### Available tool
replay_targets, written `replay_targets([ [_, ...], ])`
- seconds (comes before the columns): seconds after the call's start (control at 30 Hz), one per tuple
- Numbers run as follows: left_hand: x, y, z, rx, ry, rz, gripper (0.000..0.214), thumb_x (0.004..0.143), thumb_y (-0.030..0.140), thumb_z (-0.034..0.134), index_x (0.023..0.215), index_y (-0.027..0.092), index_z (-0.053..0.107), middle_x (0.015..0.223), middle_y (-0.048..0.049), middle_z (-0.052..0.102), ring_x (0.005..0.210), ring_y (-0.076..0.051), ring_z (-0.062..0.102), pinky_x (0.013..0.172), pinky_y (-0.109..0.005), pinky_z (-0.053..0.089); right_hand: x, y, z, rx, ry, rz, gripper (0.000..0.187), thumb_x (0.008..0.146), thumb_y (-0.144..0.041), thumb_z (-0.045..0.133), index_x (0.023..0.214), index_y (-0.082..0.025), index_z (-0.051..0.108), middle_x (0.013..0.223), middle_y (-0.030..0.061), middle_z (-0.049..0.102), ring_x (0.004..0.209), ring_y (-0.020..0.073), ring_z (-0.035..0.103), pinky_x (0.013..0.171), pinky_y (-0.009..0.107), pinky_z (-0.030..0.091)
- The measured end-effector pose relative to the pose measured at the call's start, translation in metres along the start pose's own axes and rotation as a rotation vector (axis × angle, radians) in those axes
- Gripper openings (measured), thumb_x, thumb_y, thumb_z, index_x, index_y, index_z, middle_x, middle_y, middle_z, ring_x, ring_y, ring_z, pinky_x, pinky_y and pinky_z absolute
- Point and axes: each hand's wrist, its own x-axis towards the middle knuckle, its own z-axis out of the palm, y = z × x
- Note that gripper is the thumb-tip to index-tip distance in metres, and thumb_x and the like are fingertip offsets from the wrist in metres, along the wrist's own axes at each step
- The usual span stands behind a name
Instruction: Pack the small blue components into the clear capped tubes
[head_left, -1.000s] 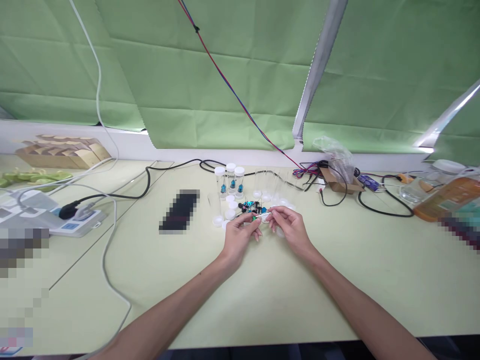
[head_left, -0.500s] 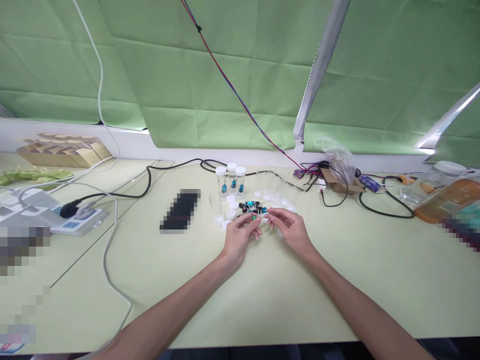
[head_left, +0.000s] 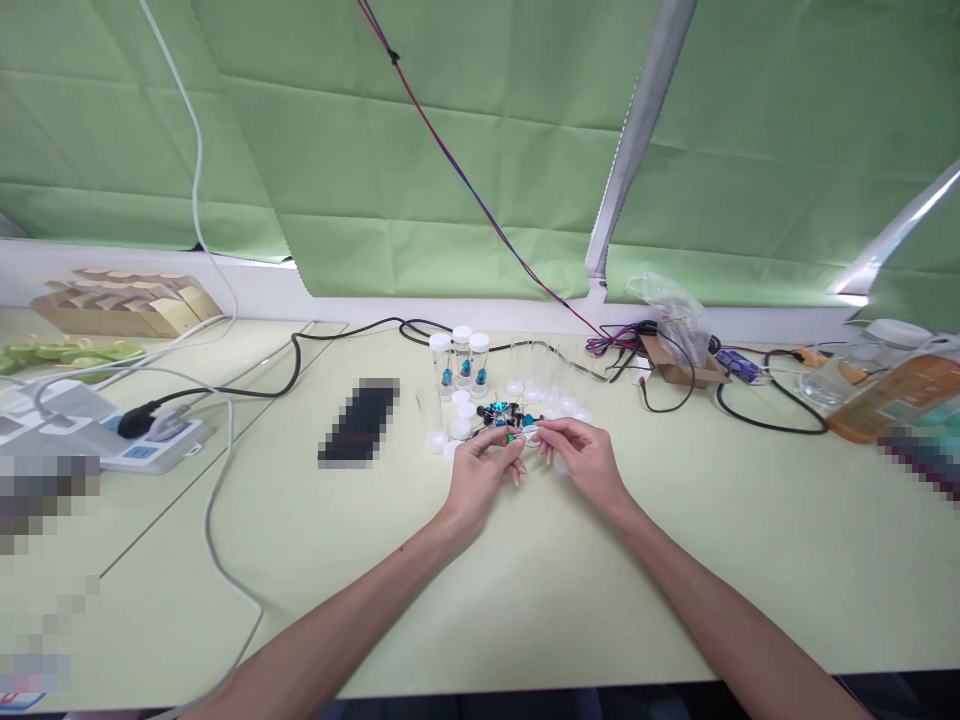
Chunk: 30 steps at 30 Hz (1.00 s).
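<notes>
My left hand (head_left: 484,480) is closed in a pinch on a small green component (head_left: 511,438) with thin pale leads. Just to its right, the pinched fingertips of my right hand (head_left: 585,462) hold the ends of those leads. Behind the fingers lies a pile of small blue and black electronic parts (head_left: 501,411). Clear tubes with white caps (head_left: 463,362) stand behind the pile, each with a blue part inside. Loose white caps (head_left: 465,410) lie left of the pile. More clear tubes (head_left: 534,370) stand to the right, partly hard to make out.
A dark blurred-out object (head_left: 360,422) lies left of the tubes. At the far left are a white power strip (head_left: 154,445) and cables. A small cardboard box (head_left: 679,370) with a plastic bag, tangled wires and an orange bottle (head_left: 900,400) stand on the right.
My right fingertips have shifted slightly to the right, and the pale leads between the hands look bowed now. The left hand keeps its pinch on the green component.
</notes>
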Motion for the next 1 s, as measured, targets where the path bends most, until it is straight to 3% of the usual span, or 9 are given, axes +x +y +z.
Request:
replay_targets([
  [0.4,-0.0013,0.0021,0.0007,0.076,-0.021,0.02,0.028,0.069,0.034,0.079,0.087,0.014,0.071,0.065,-0.0012,0.063,0.05,-0.012,0.056,0.049,-0.026,0.046,0.0003,-0.0039,0.0027,0.111,0.008,0.1,0.023,0.078,-0.041,0.072,0.073,-0.019,0.069,0.067,0.0022,0.068,0.053,0.014,0.057,0.053,0.028,0.046],
  [0.73,-0.001,-0.0008,-0.0006,0.088,-0.053,0.053,0.028,0.069,0.036,0.078,0.087,0.015,0.072,0.072,-0.0031,0.066,0.051,-0.012,0.056,0.048,-0.026,0.047,0.0008,-0.0035,-0.0004,0.412,-0.06,0.346,0.024,0.072,-0.038,0.077,0.075,-0.017,0.068,0.064,0.0,0.062,0.05,0.0094,0.05,0.043,0.021,0.035],
  [1.0,-0.0019,-0.0022,0.0003,0.097,-0.067,0.087,0.024,0.071,0.033,0.076,0.086,0.015,0.073,0.07,-0.0021,0.063,0.049,-0.012,0.057,0.046,-0.026,0.046,0.004,-0.0012,0.0029,0.705,-0.068,0.549,0.016,0.068,-0.025,0.079,0.075,-0.014,0.069,0.06,-0.0029,0.051,0.048,0.0061,0.04,0.04,0.019,0.035],
])
